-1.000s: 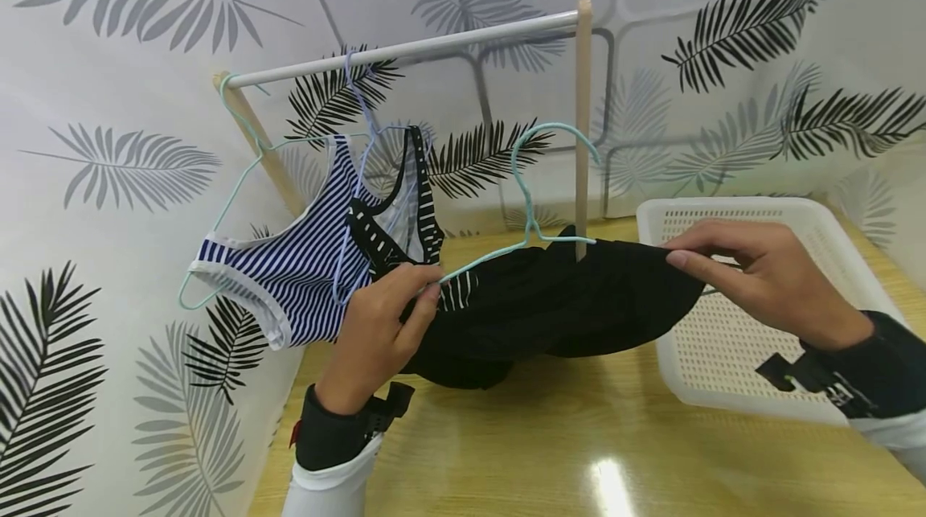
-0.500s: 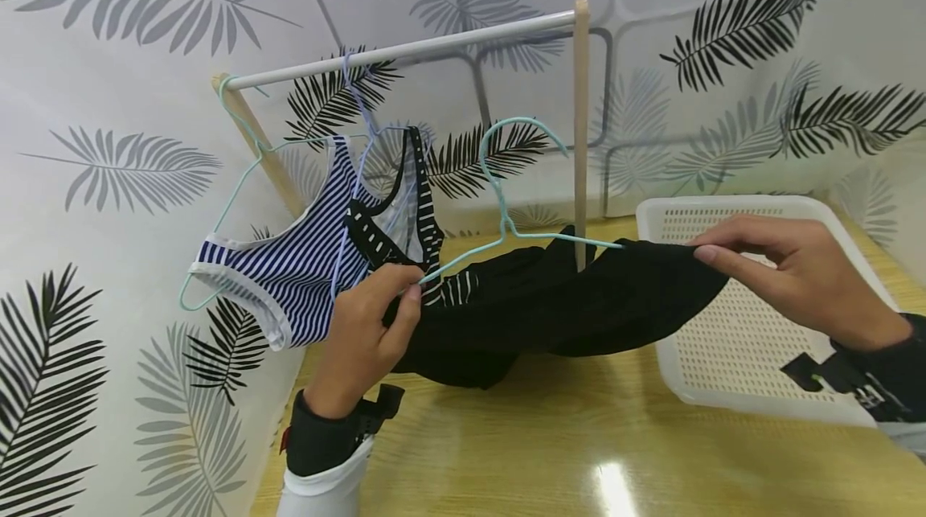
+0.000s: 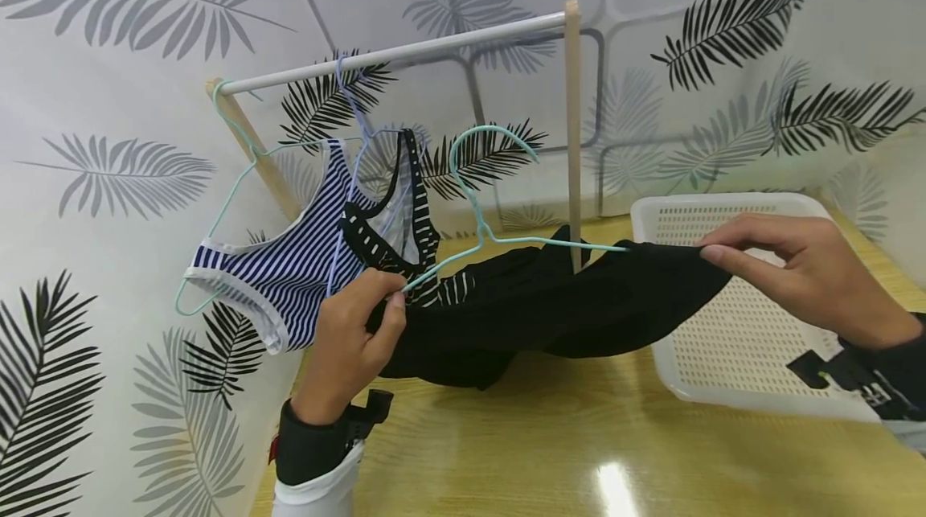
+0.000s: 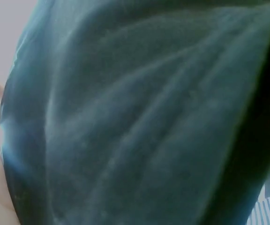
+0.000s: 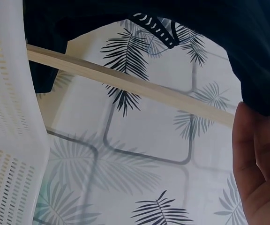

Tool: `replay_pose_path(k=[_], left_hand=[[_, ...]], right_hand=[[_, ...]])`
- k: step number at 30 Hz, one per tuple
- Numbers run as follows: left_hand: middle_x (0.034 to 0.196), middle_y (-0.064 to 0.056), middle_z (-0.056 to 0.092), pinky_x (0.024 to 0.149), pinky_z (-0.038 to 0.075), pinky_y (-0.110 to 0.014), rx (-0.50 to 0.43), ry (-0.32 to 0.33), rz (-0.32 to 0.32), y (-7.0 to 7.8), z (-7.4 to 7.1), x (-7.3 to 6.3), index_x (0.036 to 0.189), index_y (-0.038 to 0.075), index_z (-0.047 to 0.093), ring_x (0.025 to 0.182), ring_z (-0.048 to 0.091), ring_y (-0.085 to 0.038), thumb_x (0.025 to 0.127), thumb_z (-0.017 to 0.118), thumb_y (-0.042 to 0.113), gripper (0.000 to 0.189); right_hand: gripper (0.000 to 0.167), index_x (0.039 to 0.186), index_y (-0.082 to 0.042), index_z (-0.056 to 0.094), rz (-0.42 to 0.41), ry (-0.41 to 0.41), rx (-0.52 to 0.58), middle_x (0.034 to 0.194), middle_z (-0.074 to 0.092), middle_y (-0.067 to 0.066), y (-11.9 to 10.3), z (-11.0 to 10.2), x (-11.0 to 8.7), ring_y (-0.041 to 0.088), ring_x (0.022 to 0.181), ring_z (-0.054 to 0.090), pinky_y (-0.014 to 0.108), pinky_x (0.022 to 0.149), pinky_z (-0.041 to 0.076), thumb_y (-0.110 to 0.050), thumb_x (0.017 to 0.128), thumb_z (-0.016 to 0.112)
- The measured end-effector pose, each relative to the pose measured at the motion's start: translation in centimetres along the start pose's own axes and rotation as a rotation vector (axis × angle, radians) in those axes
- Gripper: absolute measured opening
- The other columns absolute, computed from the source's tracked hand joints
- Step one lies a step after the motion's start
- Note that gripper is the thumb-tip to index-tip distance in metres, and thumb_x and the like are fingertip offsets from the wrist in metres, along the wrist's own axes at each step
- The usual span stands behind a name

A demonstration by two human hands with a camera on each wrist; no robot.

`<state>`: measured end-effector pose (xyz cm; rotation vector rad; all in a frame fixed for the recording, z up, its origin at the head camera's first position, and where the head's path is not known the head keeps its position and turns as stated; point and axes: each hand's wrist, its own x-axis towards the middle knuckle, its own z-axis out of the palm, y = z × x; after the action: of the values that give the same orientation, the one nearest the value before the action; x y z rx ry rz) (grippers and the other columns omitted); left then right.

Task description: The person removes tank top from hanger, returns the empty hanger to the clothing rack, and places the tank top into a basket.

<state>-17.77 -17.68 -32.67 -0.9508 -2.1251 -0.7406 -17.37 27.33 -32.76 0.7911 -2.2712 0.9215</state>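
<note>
A mint-green hanger (image 3: pixel 481 221) with an upturned hook lies along the top edge of a black garment (image 3: pixel 550 312). My left hand (image 3: pixel 354 336) pinches the hanger's left arm together with the cloth. The hanger's right arm ends in the black cloth, where its tip is hidden. Out to the right, my right hand (image 3: pixel 803 272) pinches the garment's far corner between thumb and fingers, stretching the edge. Black cloth (image 4: pixel 139 117) fills most of the left wrist view. In the right wrist view the fingers (image 5: pixel 261 150) grip its hanging corner.
Behind the garment stands a rack with a white rail (image 3: pixel 405 51) and wooden posts (image 3: pixel 571 131). On it hang a blue-striped top (image 3: pixel 289 260) and a black-trimmed top (image 3: pixel 419 203) on hangers. A white perforated basket (image 3: pixel 760 348) sits on the wooden table (image 3: pixel 506 453) at right.
My left hand has moved left, carrying the hanger, whose hook now sits farther left. My right hand has shifted right with the cloth corner, so the garment is spread wider.
</note>
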Motion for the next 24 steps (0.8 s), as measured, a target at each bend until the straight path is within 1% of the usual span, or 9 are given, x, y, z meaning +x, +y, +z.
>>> replay_pose_path(k=[5,7,10,14,17,20,24], left_hand=[[0.082,0.001,0.058,0.065,0.042,-0.024,-0.014,0.000,-0.016,0.2,0.3,0.1,0.093,0.007,0.063,0.068,0.049,-0.009,0.092,0.048,0.011,0.016],[0.082,0.000,0.059,0.066,0.042,-0.024,-0.012,-0.006,-0.018,0.3,0.5,0.3,0.092,0.007,0.063,0.068,0.049,-0.009,0.092,0.048,0.011,0.016],[0.082,0.000,0.059,0.064,0.042,-0.023,-0.007,-0.026,-0.015,0.5,0.7,0.6,0.094,0.007,0.063,0.067,0.048,-0.009,0.093,0.048,0.011,0.016],[0.080,0.001,0.056,0.060,0.039,-0.023,0.020,-0.051,-0.019,0.7,0.9,0.8,0.094,0.007,0.063,0.064,0.045,-0.009,0.093,0.047,0.012,0.016],[0.080,0.002,0.056,0.060,0.040,-0.024,0.034,-0.062,-0.024,0.8,1.0,1.0,0.094,0.008,0.063,0.064,0.046,-0.009,0.094,0.047,0.012,0.017],[0.081,0.001,0.057,0.060,0.041,-0.024,0.034,-0.060,-0.025,0.9,1.3,1.1,0.094,0.008,0.063,0.064,0.047,-0.009,0.094,0.047,0.012,0.017],[0.079,0.001,0.057,0.061,0.039,-0.021,0.035,-0.040,-0.034,1.0,1.5,1.0,0.093,0.007,0.064,0.064,0.046,-0.009,0.093,0.047,0.011,0.017]], right_hand=[[0.033,0.095,-0.016,0.074,-0.014,-0.014,-0.022,0.088,0.069,-0.008,0.3,-0.5,-0.5,-0.002,0.086,0.060,0.009,0.078,0.041,0.011,0.075,0.074],[0.035,0.096,-0.016,0.074,-0.039,-0.021,-0.029,0.088,0.070,-0.009,0.4,-0.5,-0.6,-0.003,0.086,0.060,0.009,0.078,0.041,0.011,0.073,0.075],[0.038,0.098,-0.017,0.074,-0.076,-0.043,-0.027,0.092,0.070,-0.010,0.3,-0.1,-0.5,-0.003,0.087,0.061,0.010,0.080,0.041,0.010,0.071,0.076],[0.043,0.107,-0.016,0.073,-0.118,-0.072,0.019,0.100,0.071,-0.006,-0.2,0.9,0.4,0.001,0.092,0.063,0.012,0.084,0.042,0.007,0.072,0.077],[0.043,0.109,-0.013,0.073,-0.158,-0.060,0.055,0.101,0.071,-0.003,-0.6,1.6,1.1,0.005,0.092,0.064,0.013,0.084,0.044,0.008,0.071,0.077],[0.041,0.105,-0.010,0.074,-0.198,-0.030,0.070,0.097,0.072,-0.002,-0.8,2.1,1.5,0.006,0.089,0.064,0.014,0.082,0.044,0.010,0.069,0.077],[0.040,0.101,-0.009,0.075,-0.215,-0.006,0.085,0.091,0.071,-0.002,-1.0,2.5,1.8,0.007,0.084,0.063,0.014,0.078,0.044,0.012,0.067,0.077]])
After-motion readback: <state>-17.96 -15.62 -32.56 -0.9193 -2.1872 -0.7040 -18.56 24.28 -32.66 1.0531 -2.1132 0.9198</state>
